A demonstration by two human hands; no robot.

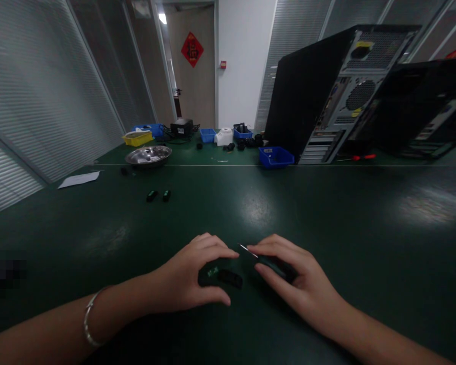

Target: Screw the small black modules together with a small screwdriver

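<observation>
My left hand [197,274] is held just over the table, thumb and fingers spread apart. Between them lie a small green circuit board piece [213,272] and a curved black plastic part [230,278]; whether the fingers touch either is hard to see. Pinched in my right hand [300,279] is a dark-handled tool [275,265] with a thin pointed metal tip, aimed up and left toward my left fingertips. Its exact kind is unclear, as the fingers cover much of the handle. Farther off to the left sit two small black parts [152,195] with green on top.
On the green table [311,213] stand a metal bowl [149,156], a yellow tray [137,138] and a blue bin [276,157]. A large black computer case [307,91] rises at the back right. A white paper [78,179] lies at the left edge.
</observation>
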